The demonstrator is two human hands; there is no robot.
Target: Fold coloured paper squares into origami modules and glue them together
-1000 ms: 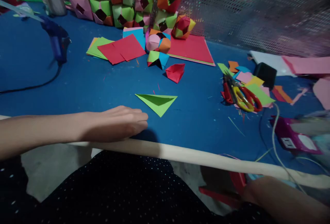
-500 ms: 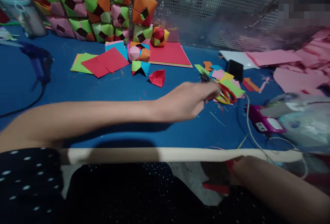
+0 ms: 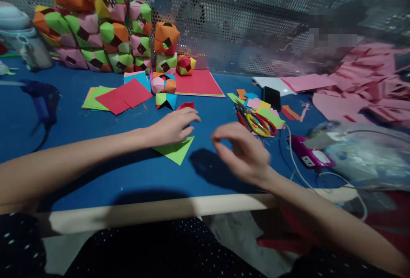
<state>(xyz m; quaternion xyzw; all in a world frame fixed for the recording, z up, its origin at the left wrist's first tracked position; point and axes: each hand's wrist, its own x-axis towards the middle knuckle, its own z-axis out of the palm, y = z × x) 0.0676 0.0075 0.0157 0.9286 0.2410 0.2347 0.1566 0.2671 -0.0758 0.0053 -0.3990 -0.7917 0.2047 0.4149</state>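
Note:
Over a light green sheet of paper [image 3: 179, 152] on the blue table, my left hand [image 3: 173, 127] has its fingers stretched and apart from the thumb. It covers part of the sheet; I cannot tell whether it touches it. My right hand [image 3: 245, 152] hovers to the right of the sheet, thumb and fingertips brought together in a ring, with nothing visible in it. Just beyond it lie scissors with red and yellow handles [image 3: 258, 125], on small paper scraps. A red folded paper piece [image 3: 187, 106] peeks out behind my left fingers.
Red squares [image 3: 124, 95] and green squares [image 3: 96, 98] lie left of centre. Folded paper balls [image 3: 115, 36] are stacked at the back left. A glue gun [image 3: 41, 100] is at far left. On the right are a black box [image 3: 271, 98], pink paper [image 3: 339, 103], a purple box [image 3: 310, 152] and a cable.
My left hand has left the scissors and drawn back to the left. My right hand has risen from below the table edge to above the table. The green sheet is now in front of me.

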